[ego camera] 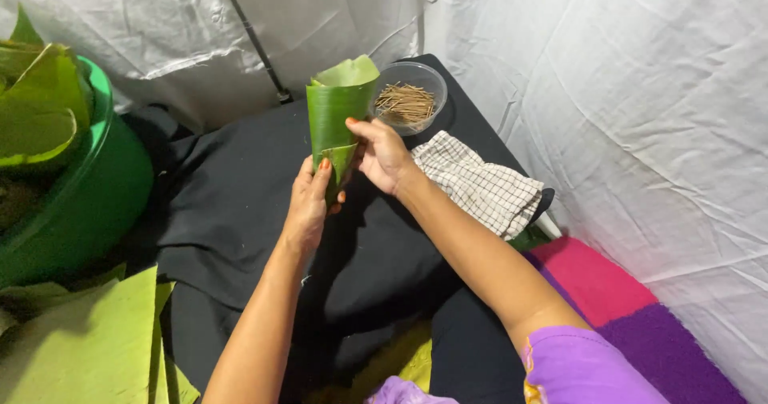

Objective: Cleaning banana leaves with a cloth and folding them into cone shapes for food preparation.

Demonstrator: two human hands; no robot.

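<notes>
Banana-leaf cone [334, 116] stands upright above the black cloth [240, 204], pinched at its narrow lower end by left hand [308, 204] and right hand [382, 156]. It looks light, pliable and tearable; gripping the overlapped seam seems safest. Beyond the grip sits a bowl of wooden picks [408, 100].

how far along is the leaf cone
Done: the banana leaf is already rolled into a cone, open end up. In hand: the left hand grips its tip while the right hand presses the overlapping flap. Left: no stick is visible through the flap; the sticks sit in the clear bowl.
</notes>
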